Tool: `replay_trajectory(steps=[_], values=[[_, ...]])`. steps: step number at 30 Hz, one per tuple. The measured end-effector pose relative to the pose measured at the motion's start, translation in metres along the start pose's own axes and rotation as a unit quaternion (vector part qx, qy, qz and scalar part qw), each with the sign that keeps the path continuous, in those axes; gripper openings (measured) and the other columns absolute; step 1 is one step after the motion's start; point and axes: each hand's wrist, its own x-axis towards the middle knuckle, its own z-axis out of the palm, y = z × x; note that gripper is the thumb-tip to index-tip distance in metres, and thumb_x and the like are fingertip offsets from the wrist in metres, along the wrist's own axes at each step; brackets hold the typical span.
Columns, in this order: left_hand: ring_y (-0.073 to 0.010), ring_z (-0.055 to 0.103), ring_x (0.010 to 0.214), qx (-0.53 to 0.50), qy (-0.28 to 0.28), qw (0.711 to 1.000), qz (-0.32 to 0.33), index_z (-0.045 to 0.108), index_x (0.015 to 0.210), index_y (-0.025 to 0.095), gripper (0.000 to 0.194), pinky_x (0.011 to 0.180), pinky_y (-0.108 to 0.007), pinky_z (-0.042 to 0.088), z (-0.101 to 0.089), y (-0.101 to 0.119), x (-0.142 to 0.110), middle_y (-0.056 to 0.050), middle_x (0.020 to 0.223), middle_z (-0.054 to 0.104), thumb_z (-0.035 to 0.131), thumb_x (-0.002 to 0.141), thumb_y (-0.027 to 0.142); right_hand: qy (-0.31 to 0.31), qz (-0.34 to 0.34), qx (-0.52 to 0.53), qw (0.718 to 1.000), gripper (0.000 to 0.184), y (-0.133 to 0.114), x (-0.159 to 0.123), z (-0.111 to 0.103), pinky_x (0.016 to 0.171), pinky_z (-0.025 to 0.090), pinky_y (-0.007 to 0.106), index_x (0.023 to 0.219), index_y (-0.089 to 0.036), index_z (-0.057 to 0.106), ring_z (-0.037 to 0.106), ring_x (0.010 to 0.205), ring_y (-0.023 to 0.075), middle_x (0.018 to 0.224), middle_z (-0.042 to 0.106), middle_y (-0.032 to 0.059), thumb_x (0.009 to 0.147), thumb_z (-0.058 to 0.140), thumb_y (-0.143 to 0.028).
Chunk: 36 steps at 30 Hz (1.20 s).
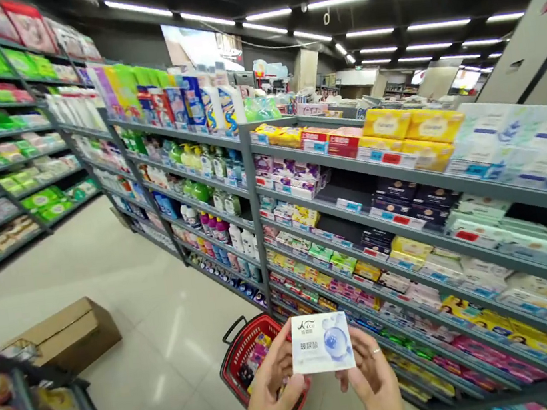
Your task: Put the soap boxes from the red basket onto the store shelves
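Head view: a supermarket aisle with a glossy, light tiled floor [168,326]. The small white box [321,342], flat-faced and square-edged with a blue sphere printed on it, is at the lower centre, above the floor. The left hand [273,386] is closed on its left edge and the right hand [371,374], wearing a thin ring [377,351], on its right edge. Behind the left hand, partly hidden by it, lies a red plastic basket [239,364] with slotted walls, a black handle [233,330] and colourful packets [259,355] inside. Grey metal shelving [253,201] bearing cartons and bottles borders the right side; a brown cardboard carton [69,336] lies on the floor at left.
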Motion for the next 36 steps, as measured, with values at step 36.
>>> replay_trajectory(steps=[36], values=[[-0.0223, 0.069, 0.087, -0.023, -0.169, 0.98, -0.106, 0.032, 0.164, 0.02, 0.097, 0.075, -0.032, 0.056, 0.038, 0.01, -0.023, -0.018, 0.127, 0.07, 0.077, 0.087, 0.059, 0.136, -0.073, -0.032, 0.987, 0.056, -0.034, -0.102, -0.02, 0.059, 0.053, 0.028, 0.141, -0.028, 0.062, 0.066, 0.071, 0.0148, 0.12, 0.074, 0.0112, 0.092, 0.074, -0.054]])
